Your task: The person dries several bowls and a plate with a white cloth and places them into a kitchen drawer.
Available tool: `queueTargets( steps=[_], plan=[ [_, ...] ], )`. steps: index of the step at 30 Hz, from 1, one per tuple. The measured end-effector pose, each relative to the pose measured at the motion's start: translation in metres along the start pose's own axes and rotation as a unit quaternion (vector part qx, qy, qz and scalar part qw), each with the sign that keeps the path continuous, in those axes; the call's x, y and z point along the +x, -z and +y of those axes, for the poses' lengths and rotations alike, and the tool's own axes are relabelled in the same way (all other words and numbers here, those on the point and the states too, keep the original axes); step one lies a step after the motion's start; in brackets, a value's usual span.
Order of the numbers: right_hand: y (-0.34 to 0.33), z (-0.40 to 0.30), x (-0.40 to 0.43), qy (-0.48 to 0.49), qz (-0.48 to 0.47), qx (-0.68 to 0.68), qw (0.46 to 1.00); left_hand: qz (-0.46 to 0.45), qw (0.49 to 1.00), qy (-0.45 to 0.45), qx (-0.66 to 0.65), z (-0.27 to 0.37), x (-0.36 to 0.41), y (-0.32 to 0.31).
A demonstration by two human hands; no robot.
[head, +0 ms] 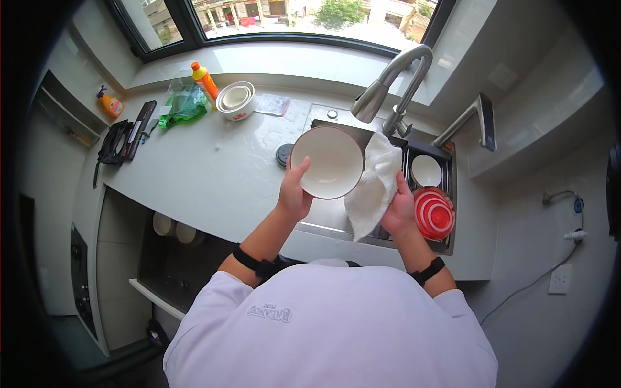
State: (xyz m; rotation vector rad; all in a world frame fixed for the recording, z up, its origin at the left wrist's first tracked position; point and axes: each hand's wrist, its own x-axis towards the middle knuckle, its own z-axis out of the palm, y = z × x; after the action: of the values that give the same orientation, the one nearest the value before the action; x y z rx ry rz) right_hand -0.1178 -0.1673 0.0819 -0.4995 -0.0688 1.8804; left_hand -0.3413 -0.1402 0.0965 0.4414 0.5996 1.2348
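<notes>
My left hand (295,191) grips a white bowl (327,165) with a thin dark rim, its thumb over the near left edge and the inside facing me. In my right hand (400,206) is a white cloth (376,179), hanging loosely beside the bowl's right side. Both are held above the left part of a steel sink (339,234). The cloth hides much of the basin. To the right of my right hand, a red-and-white striped bowl (434,213) and a white bowl (427,170) rest in a rack at the sink's right side.
A pull-out faucet (373,99) arches over the sink. Nested white bowls (236,99), an orange-yellow bottle (205,81), a green plastic bag (184,109) and a spray bottle (110,103) stand along the back of the counter. Below left, an open drawer (167,271) holds cups.
</notes>
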Motion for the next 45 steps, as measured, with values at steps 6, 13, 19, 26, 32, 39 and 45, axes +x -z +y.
queueTargets(
  steps=[6, 13, 19, 26, 32, 39, 45],
  plan=[
    [-0.001, 0.034, 0.005, 0.013, -0.101, -0.003, 0.995, -0.023, 0.992, -0.067, 0.101, -0.024, -0.009, -0.01],
    [-0.003, 0.039, 0.011, 0.091, 0.069, -0.186, 0.976, -0.064, 0.819, -0.21, 0.53, -0.016, -0.013, -0.005],
    [0.004, 0.023, 0.008, 0.053, 0.08, -0.203, 0.975, -0.206, 0.451, -0.391, 0.775, 0.019, -0.03, -0.017],
    [0.009, 0.015, 0.008, 0.016, 0.028, -0.168, 0.985, -0.386, 0.338, -0.329, 0.793, 0.032, -0.01, -0.02],
    [-0.002, -0.005, -0.007, 0.089, -0.056, -0.114, 0.988, -0.151, 0.688, -0.15, 0.694, 0.008, -0.012, -0.008],
    [-0.036, 0.048, -0.012, 0.396, -0.032, -0.834, 0.382, -0.085, 0.822, -0.298, 0.478, -0.049, -0.01, -0.012],
    [-0.056, 0.022, 0.02, 0.308, -0.006, -0.674, 0.672, -0.063, 0.889, -0.195, 0.41, -0.042, -0.013, -0.016]
  ],
)
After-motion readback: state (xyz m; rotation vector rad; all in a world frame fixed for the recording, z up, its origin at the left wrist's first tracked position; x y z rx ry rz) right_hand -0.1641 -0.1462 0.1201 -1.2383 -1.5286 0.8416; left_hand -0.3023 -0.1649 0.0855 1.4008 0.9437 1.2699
